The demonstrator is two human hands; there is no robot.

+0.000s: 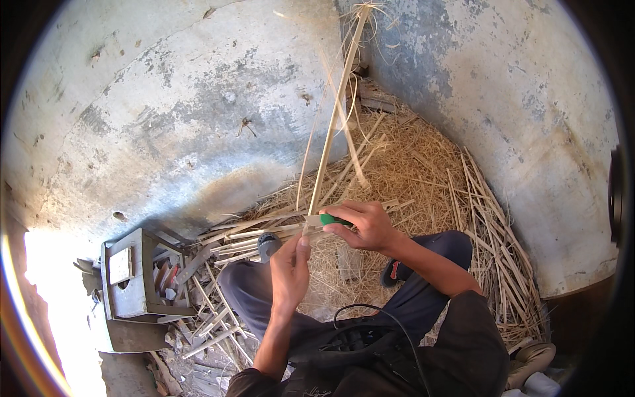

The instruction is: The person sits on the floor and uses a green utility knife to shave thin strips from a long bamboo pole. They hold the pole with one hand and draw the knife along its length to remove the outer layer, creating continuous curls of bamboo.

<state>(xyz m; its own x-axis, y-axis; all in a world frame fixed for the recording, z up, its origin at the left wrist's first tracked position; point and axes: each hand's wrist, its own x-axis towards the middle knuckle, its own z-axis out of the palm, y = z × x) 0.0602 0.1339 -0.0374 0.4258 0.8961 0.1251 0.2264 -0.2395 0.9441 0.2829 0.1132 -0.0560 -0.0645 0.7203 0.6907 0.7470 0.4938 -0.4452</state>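
Observation:
My right hand (pixel 367 226) grips a knife by its green handle (pixel 329 219). The short, pale blade (pixel 311 220) points left and lies against the lower end of a long bamboo strip (pixel 336 109). Thumb and fingers of my left hand (pixel 290 272) pinch that end just below the blade. From there the strip slants up and away toward the wall corner, with thin curled fibres at its far tip. A loose peeled sliver (pixel 349 135) crosses it.
Shavings (pixel 417 162) heap up in the corner between two worn walls. Split strips (pixel 496 245) lie along the right, and more sticks (pixel 215 317) to the left. A grey wooden box (pixel 135 284) with scraps stands at left. A black cable (pixel 390 314) crosses my lap.

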